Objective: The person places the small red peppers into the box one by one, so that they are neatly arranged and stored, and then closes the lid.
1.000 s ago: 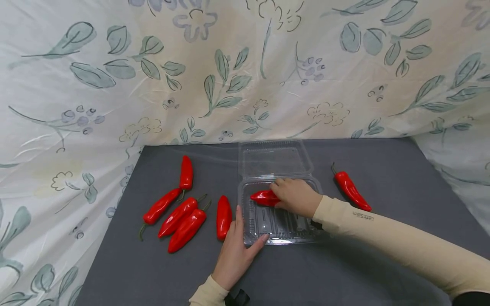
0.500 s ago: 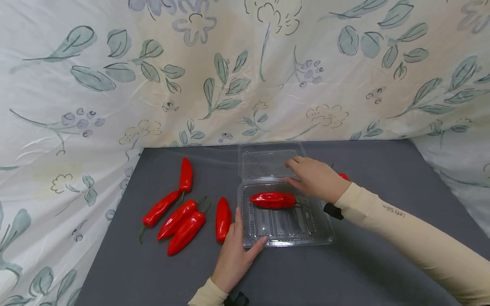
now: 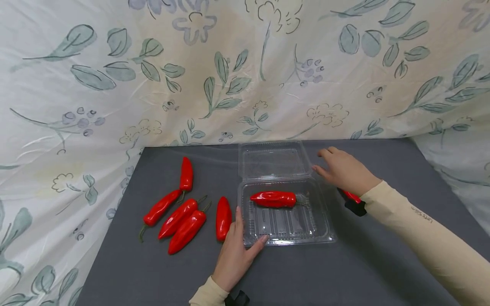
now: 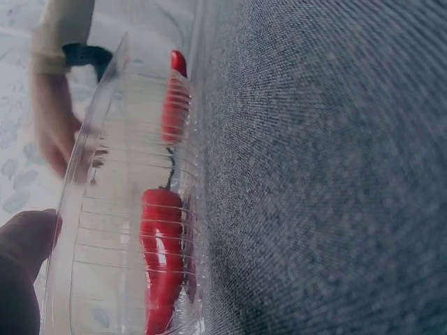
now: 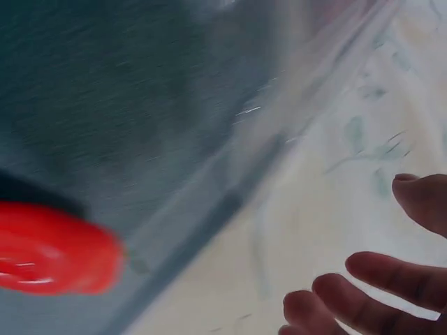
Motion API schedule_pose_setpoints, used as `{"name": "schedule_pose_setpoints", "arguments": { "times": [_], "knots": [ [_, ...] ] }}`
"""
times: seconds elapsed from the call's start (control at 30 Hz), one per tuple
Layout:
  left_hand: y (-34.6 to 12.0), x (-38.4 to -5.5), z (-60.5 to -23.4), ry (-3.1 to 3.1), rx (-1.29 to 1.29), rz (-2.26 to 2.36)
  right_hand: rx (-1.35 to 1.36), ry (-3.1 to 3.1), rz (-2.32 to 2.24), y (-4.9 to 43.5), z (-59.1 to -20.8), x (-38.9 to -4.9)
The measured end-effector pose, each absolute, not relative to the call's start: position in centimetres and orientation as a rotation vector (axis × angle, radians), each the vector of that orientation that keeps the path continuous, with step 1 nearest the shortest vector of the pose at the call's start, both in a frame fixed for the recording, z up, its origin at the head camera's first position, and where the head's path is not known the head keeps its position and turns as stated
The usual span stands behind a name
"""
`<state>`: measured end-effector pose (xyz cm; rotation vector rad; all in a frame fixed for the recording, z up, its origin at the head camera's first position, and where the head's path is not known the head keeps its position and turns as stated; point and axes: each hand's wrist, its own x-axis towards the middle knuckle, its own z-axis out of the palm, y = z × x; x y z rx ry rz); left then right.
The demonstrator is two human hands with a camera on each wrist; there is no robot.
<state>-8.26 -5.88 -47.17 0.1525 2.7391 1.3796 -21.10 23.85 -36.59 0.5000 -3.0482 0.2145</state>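
Observation:
A clear plastic clamshell box (image 3: 294,225) lies with its lid folded back, and one red pepper (image 3: 273,199) rests crosswise in its base, stem to the right. At the front left corner my left hand (image 3: 233,261) touches the box, with straight fingers along the left side and thumb at the front rim. To the right of the lid hovers my right hand (image 3: 346,170), holding nothing, fingers loosely bent. Beneath its wrist a second red pepper (image 3: 350,196) is mostly hidden in the head view; the right wrist view shows this pepper (image 5: 59,251) on the cloth.
Several more red peppers (image 3: 187,231) lie left of the box on the grey cloth (image 3: 291,276). One single pepper (image 3: 223,219) sits close beside the left hand's fingers. A flower-printed curtain (image 3: 229,72) hangs behind and at both sides.
My right hand has let go of the pepper inside the box, then lifted and moved right, over the pepper at the right. The left hand has stayed at the box corner.

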Motion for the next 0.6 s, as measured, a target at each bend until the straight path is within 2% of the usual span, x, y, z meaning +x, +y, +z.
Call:
{"name": "schedule_pose_setpoints", "arguments": {
  "times": [0.3,0.6],
  "knots": [
    [-5.8,-8.4,-47.2,2.744,0.143,1.352,0.204,-3.244,0.401,28.8,-39.5,-21.2],
    [-5.7,-8.3,-47.2,2.754,0.125,1.338,0.057,-3.327,0.538,30.9,-41.2,-19.8]
  ]
}}
